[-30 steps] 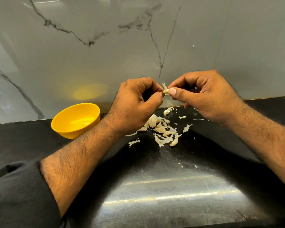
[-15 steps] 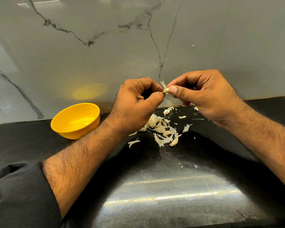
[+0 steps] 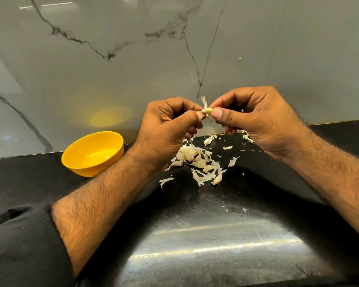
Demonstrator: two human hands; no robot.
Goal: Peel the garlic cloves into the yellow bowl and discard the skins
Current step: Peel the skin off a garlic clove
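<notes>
Both hands are raised above the black counter (image 3: pixel 195 235) and meet at one small garlic clove (image 3: pixel 207 110). My left hand (image 3: pixel 166 129) pinches its left end between thumb and forefinger. My right hand (image 3: pixel 255 119) pinches the right end, thumb in front. A thin strip of skin (image 3: pixel 204 101) sticks up from the clove. Below the hands lies a heap of garlic cloves and loose skins (image 3: pixel 199 162). The yellow bowl (image 3: pixel 93 153) stands at the left near the wall, with one small pale piece inside.
A grey marble wall (image 3: pixel 174 48) rises directly behind the counter. Scattered skin flakes (image 3: pixel 166 180) lie around the heap. A few more skins (image 3: pixel 246 137) sit under my right hand. A dark sleeve (image 3: pixel 19 245) covers my left upper forearm.
Both hands stay pinched on the clove and have shifted only slightly. The skin strip now stands a little more upright above the clove.
</notes>
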